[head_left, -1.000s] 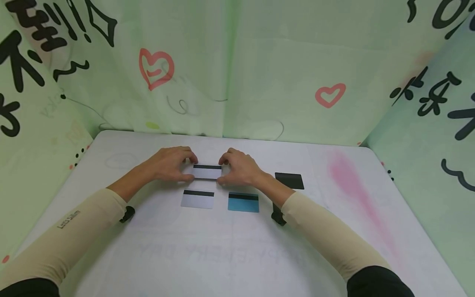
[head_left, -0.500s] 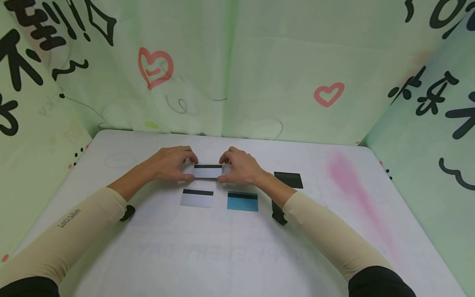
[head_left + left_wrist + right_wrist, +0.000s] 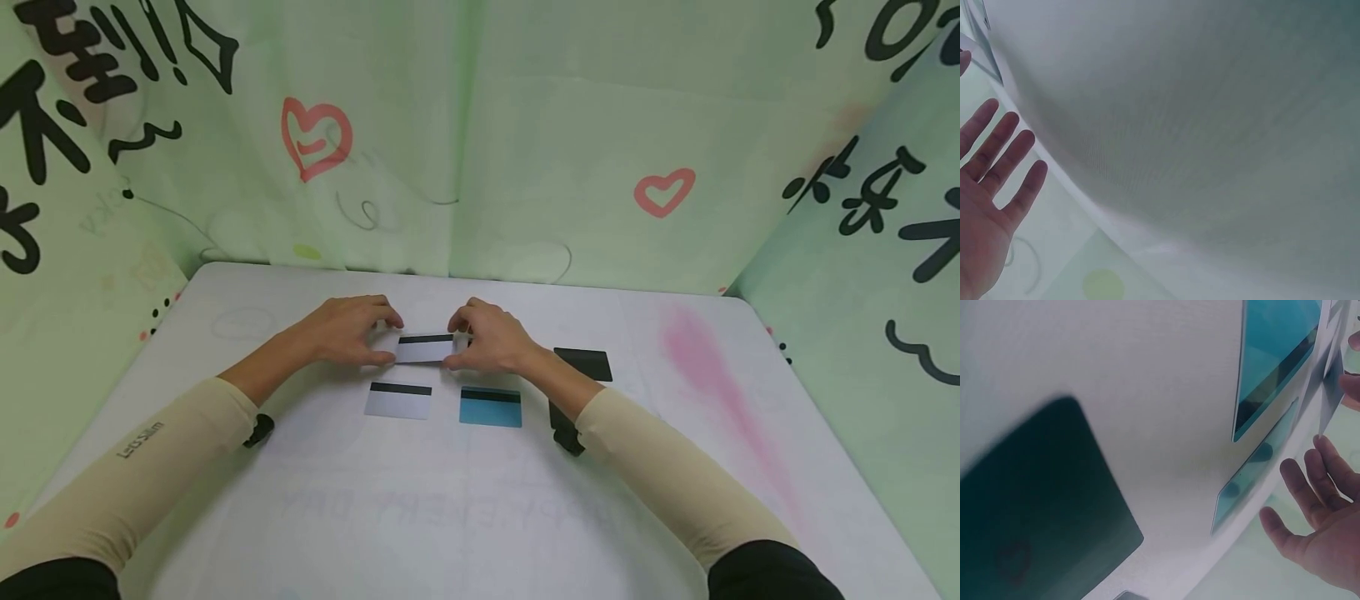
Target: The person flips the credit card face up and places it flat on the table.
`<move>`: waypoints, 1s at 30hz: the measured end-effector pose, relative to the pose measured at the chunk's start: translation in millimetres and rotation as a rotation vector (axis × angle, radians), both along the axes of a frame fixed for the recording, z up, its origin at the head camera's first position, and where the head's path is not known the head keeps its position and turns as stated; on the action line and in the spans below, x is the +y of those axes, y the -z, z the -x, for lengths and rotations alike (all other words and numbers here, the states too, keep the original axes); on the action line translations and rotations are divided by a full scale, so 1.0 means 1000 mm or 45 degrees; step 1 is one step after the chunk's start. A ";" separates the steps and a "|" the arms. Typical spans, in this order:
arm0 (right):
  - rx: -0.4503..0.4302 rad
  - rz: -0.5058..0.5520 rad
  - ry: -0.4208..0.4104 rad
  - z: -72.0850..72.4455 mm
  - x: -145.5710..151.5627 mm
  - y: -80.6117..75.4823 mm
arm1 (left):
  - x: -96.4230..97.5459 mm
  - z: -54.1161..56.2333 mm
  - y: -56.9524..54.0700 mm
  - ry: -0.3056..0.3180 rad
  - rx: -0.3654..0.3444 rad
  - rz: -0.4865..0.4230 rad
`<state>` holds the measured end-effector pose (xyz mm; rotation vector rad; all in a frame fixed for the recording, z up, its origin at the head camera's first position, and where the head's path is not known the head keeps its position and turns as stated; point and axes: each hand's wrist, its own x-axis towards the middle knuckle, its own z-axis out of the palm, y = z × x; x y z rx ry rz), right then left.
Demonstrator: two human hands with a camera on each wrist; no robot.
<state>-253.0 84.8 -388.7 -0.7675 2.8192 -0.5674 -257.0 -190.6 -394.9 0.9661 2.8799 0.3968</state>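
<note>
In the head view, my left hand [image 3: 348, 332] and right hand [image 3: 491, 337] face each other at the far middle of the white table. Between their thumbs and fingers they hold a pale card [image 3: 425, 351] with a black stripe along its top, pinched at its two short ends. The card stands slightly tilted, raised off the table. In the right wrist view, the fingertips of the right hand [image 3: 1329, 512] sit at the lower edge of the held card [image 3: 1331, 397]. The left wrist view shows the left hand [image 3: 991, 200] at its left edge.
Nearer lie a pale striped card [image 3: 398, 402] and a blue striped card [image 3: 491, 408]. A black card [image 3: 583, 365] lies to the right; another dark piece shows partly behind the right forearm. A teal card [image 3: 1252, 469] lies beneath the right hand. Green drawn-on curtains [image 3: 525, 133] surround the table [image 3: 375, 517].
The held card has shifted slightly right and tilted a little, its right end higher. The right hand has moved slightly right with it. The other cards stay put.
</note>
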 end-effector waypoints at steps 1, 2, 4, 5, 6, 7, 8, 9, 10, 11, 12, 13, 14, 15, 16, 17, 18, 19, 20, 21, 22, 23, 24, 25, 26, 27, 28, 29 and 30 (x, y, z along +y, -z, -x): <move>0.000 -0.001 0.001 0.000 0.000 0.000 | 0.000 0.000 0.000 0.000 0.000 -0.001; 0.000 -0.001 0.002 0.000 0.001 -0.001 | 0.000 0.000 0.000 0.001 0.000 -0.002; -0.001 -0.001 0.004 0.000 0.002 -0.003 | 0.000 -0.001 -0.001 0.002 0.001 -0.002; 0.000 -0.001 0.005 0.000 0.003 -0.004 | 0.000 -0.001 -0.001 0.002 0.002 0.000; 0.000 0.000 0.005 0.000 0.004 -0.004 | 0.000 0.000 -0.001 0.001 0.002 0.003; 0.002 0.000 0.005 0.000 0.004 -0.005 | -0.001 -0.001 -0.001 -0.002 0.000 0.005; 0.003 0.001 0.003 0.000 0.005 -0.005 | -0.001 0.000 0.000 -0.003 0.000 0.008; 0.006 0.000 0.002 0.000 0.006 -0.006 | -0.001 0.000 0.000 -0.006 0.000 0.013; 0.009 0.000 0.003 0.001 0.007 -0.006 | -0.001 0.001 0.001 -0.007 0.001 0.018; 0.012 -0.001 0.003 0.001 0.007 -0.006 | -0.001 0.001 0.001 -0.009 0.001 0.019; 0.013 -0.001 0.003 0.002 0.008 -0.006 | -0.002 0.001 0.001 -0.010 0.002 0.020; 0.013 0.001 0.005 0.002 0.008 -0.007 | -0.002 0.001 0.001 -0.010 0.004 0.022; 0.015 0.002 0.005 0.002 0.008 -0.007 | -0.002 0.002 0.001 -0.008 0.006 0.023; 0.016 0.002 0.005 0.002 0.009 -0.008 | -0.002 0.002 0.001 -0.008 0.008 0.023; 0.016 0.005 0.005 0.002 0.009 -0.008 | -0.002 0.002 0.001 -0.007 0.009 0.022; 0.016 0.009 0.003 0.002 0.009 -0.009 | -0.002 0.002 0.001 -0.007 0.010 0.020; 0.016 0.012 0.002 0.002 0.009 -0.009 | -0.002 0.002 0.001 -0.007 0.011 0.020; 0.016 0.016 0.000 0.002 0.009 -0.010 | -0.002 0.002 0.001 -0.007 0.011 0.018; 0.016 0.018 -0.002 0.001 0.009 -0.010 | -0.002 0.002 0.001 -0.007 0.011 0.018; 0.016 0.020 -0.003 0.001 0.009 -0.011 | -0.002 0.002 0.001 -0.007 0.012 0.019; 0.017 0.024 -0.003 0.001 0.009 -0.012 | -0.002 0.002 0.001 -0.008 0.010 0.018; 0.017 0.025 -0.004 0.001 0.009 -0.012 | -0.002 0.002 0.001 -0.009 0.009 0.019; 0.019 0.024 -0.004 0.001 0.009 -0.013 | -0.002 0.002 0.001 -0.011 0.007 0.021; 0.020 0.026 -0.005 0.001 0.009 -0.013 | -0.002 0.002 0.002 -0.012 0.004 0.022; 0.021 0.028 -0.005 0.001 0.009 -0.014 | -0.002 0.002 0.002 -0.012 0.001 0.024; 0.022 0.030 -0.006 0.001 0.009 -0.014 | -0.002 0.002 0.002 -0.013 -0.002 0.024; 0.024 0.032 -0.006 0.001 0.009 -0.015 | -0.002 0.002 0.002 -0.014 -0.004 0.025; 0.025 0.034 -0.007 0.001 0.009 -0.015 | -0.003 0.002 0.002 -0.014 -0.005 0.027; 0.026 0.037 -0.007 0.001 0.009 -0.016 | -0.003 0.002 0.003 -0.014 -0.005 0.028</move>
